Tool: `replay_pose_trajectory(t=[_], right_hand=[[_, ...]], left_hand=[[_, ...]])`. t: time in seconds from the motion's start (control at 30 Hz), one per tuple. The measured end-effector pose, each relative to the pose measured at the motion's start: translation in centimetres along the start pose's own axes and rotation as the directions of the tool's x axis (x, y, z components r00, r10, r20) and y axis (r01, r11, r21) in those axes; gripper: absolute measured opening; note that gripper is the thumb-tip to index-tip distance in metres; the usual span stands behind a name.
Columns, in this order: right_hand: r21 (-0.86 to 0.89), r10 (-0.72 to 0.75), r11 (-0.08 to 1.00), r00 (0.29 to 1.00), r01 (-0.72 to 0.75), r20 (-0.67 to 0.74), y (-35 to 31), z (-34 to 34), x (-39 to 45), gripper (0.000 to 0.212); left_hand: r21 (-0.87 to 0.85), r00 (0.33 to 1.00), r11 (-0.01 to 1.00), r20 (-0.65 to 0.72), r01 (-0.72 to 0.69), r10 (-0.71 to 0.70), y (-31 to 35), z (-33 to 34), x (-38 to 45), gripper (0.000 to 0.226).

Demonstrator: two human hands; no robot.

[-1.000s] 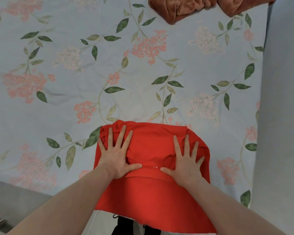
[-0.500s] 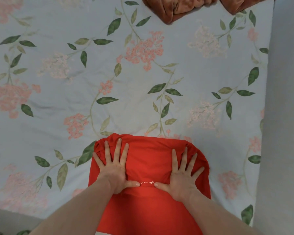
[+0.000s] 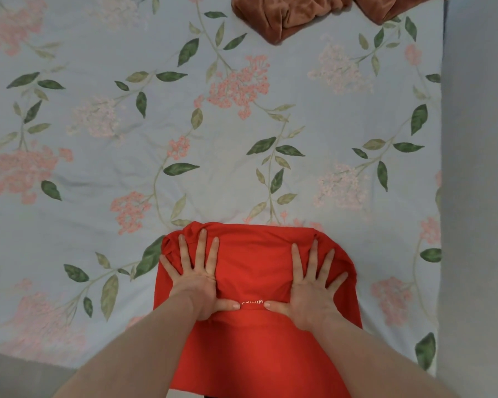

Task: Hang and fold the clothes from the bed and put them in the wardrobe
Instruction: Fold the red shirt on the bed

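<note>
Where hands [image 3: 197, 282] press: red garment [image 3: 253, 262]

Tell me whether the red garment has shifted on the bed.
No. The red garment still meets the same green leaf printed on the bedsheet.

The left hand [image 3: 197, 278] and right hand [image 3: 314, 285] are now set closer together on the red garment [image 3: 250, 282] than a second ago, the thumb tips drawn in toward each other beside a small white print. The garment's folded top edge is pressed flatter. The print is more exposed than before, though its letters cannot be read clearly.
</note>
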State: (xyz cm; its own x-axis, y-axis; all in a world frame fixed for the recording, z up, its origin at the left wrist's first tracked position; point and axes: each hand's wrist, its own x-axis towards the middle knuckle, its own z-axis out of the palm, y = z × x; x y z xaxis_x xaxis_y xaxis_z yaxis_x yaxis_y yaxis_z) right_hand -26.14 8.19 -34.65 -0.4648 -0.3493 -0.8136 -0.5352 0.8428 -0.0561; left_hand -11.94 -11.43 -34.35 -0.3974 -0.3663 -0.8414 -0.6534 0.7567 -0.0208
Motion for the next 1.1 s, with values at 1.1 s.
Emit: replay_pose_trajectory(t=[1.1], right_hand=[[0.223, -0.068, 0.971, 0.992, 0.090, -0.103, 2.7, 2.9, -3.5, 0.109]], left_hand=[[-0.246, 0.976, 0.965, -0.215, -0.094, 0.041, -0.3, 3.9, -4.1, 0.107]])
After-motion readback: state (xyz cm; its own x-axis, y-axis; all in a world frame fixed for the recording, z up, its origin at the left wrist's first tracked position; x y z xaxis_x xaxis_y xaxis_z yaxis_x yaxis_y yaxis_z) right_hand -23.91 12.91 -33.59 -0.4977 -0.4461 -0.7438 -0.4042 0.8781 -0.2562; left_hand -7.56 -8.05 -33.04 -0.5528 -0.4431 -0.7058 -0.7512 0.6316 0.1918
